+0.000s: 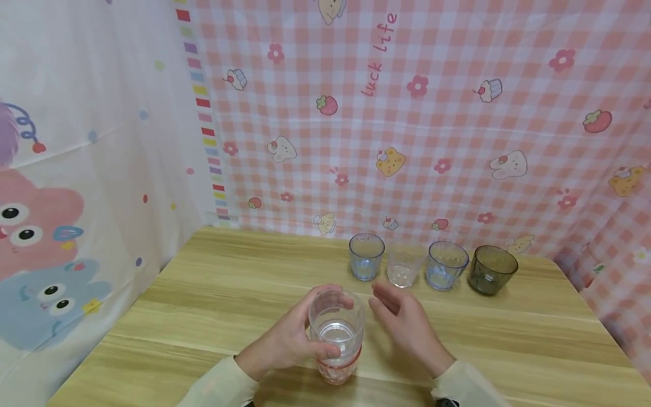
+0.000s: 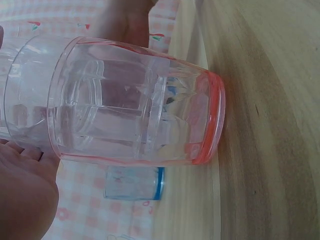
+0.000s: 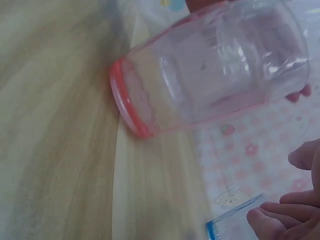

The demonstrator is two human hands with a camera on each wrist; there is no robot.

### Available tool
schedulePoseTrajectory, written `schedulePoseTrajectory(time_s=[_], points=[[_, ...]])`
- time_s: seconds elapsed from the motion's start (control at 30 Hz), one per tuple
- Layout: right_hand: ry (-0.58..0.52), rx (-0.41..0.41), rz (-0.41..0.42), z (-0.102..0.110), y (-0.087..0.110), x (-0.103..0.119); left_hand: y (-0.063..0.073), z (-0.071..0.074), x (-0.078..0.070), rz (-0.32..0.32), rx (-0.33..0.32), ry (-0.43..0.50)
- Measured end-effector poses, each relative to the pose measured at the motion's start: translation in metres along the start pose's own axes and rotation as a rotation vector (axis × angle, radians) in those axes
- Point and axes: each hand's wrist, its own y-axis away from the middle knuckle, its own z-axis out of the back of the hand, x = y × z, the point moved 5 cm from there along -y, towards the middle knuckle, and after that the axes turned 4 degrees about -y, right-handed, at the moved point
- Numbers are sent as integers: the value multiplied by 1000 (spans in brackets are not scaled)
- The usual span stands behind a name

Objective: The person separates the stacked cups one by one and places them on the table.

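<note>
A stack of nested plastic cups stands upright near the front middle of the table. Its lowest is a pink-red cup (image 1: 338,373), whose red base meets the wood in both wrist views. Clear cups (image 1: 335,314) sit inside and rise above its rim. My left hand (image 1: 290,342) grips the upper clear part from the left, thumb across the near side and fingers round the far side. To the right of the stack, my right hand (image 1: 407,328) is held apart from it, palm turned toward the cups, with relaxed fingers and nothing in them.
Behind my hands stands a row of tumblers: a blue cup (image 1: 366,257), a clear cup (image 1: 403,271), another blue cup (image 1: 446,267) and a dark olive cup (image 1: 491,271). A checked pink cloth (image 1: 305,130) hangs behind the wooden table (image 1: 244,271).
</note>
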Motion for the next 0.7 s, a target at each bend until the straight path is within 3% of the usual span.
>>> schedulePoseTrajectory(time_s=[0.37, 0.7], points=[[-37, 24, 60, 17, 27, 16, 0, -1, 0, 12, 4, -24], [-42, 73, 193, 22, 42, 26, 0, 1, 1, 15, 11, -4]])
